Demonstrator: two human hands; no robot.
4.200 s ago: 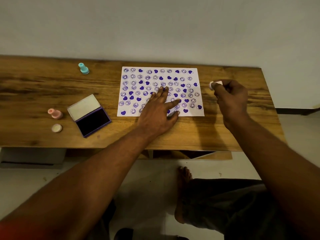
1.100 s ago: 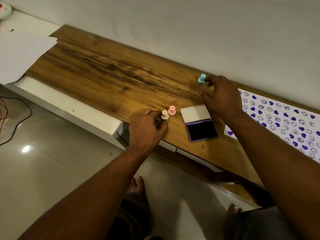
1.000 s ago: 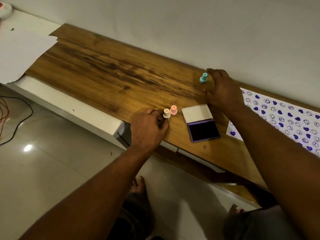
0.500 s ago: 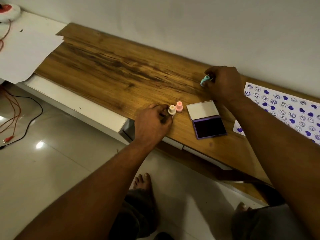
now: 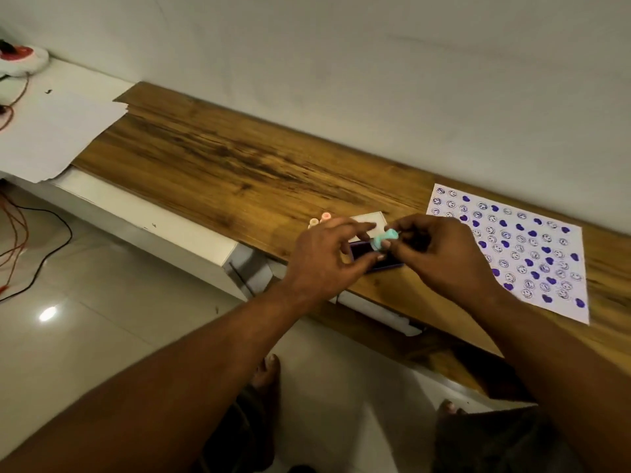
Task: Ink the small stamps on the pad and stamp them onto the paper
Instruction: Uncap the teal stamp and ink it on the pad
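Note:
My right hand [image 5: 440, 254] pinches a teal stamp [image 5: 385, 238] and holds it sideways just above the open purple ink pad [image 5: 362, 251]. My left hand [image 5: 324, 261] faces it with fingers spread, forefinger above and thumb below the stamp's wide end; contact is unclear. Most of the pad is hidden by my hands, but its white lid [image 5: 372, 220] shows behind them. A pink stamp [image 5: 326, 216] and a cream stamp [image 5: 314, 221] stand side by side left of the lid. The paper [image 5: 566, 302], covered with purple hearts and smiley prints, lies to the right.
The wooden table [image 5: 239, 165] runs along a white wall. A large white sheet [image 5: 51, 131] covers its far left end, with a red and white object [image 5: 20, 59] beyond. Cables [image 5: 20, 233] trail on the tiled floor. My bare feet show below the table edge.
My right hand lifted the teal stamp from the back of the table and brought it over the ink pad. My left hand left the cream stamp and moved right to meet it.

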